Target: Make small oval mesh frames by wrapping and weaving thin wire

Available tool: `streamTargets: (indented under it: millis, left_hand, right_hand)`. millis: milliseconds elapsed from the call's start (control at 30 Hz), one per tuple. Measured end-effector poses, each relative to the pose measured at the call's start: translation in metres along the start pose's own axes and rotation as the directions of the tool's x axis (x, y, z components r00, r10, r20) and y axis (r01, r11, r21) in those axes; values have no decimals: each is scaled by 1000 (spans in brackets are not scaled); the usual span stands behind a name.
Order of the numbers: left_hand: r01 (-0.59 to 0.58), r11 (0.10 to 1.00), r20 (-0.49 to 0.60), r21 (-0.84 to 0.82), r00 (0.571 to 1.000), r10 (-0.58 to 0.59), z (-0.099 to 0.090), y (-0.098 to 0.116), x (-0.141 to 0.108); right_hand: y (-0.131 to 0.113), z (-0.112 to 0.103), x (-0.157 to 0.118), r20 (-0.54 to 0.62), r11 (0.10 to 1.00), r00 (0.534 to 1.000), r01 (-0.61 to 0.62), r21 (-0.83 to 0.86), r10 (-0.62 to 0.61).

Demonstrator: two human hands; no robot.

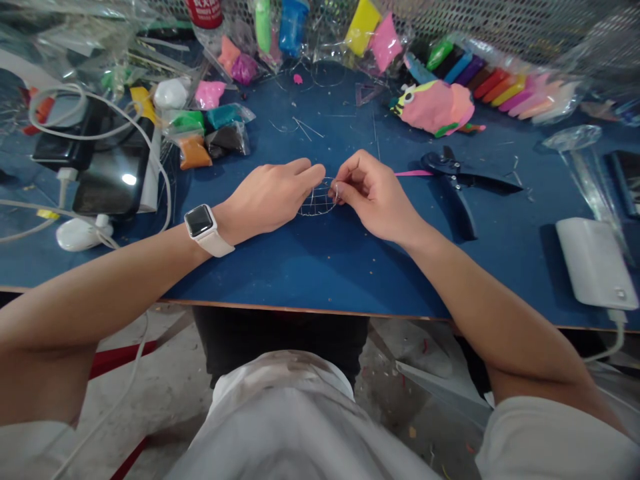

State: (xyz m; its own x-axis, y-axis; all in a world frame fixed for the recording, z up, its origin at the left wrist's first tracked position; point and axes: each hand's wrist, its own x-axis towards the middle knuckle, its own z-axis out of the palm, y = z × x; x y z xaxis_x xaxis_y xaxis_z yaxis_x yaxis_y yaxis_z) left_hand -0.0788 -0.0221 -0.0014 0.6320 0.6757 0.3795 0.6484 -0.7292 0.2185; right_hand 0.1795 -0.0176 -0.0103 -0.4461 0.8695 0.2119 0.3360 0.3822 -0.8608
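Between my two hands is a small rounded wire mesh frame (318,205) of thin silvery wire, close above the blue table. My left hand (277,193), with a white-strapped watch on its wrist, has its fingers closed on the frame's left side, partly covering it. At the frame's right edge, my right hand (373,193) pinches thin wire between thumb and index finger. Right of that hand, dark-handled pliers (453,183) lie near a pink strip (414,173). Beyond sits a pink clay fish (435,107) with a yellow-green face.
Bagged clay packets (195,150) and a black phone (115,173) with white cables lie at left. Clay sticks in many colours (493,83) line the back right. A white power bank (595,263) rests at right. Loose wire pieces (305,128) are scattered behind my hands.
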Motion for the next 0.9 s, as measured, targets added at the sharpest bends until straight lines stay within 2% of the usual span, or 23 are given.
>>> streamTargets:
  millis: [267, 500, 900]
  left_hand:
    - [-3, 1000, -26, 31, 1000, 3, 2, -4, -1]
    - [16, 999, -24, 38, 1000, -15, 3, -4, -1]
    - [-33, 994, -16, 100, 999, 35, 4, -2, 1]
  right_hand:
    - [-1, 0, 0, -10, 1000, 1000, 17, -7, -17]
    - [-1, 4, -1, -50, 993, 996, 83, 82, -79]
    - [1, 6, 4, -38, 968, 999, 4, 252, 5]
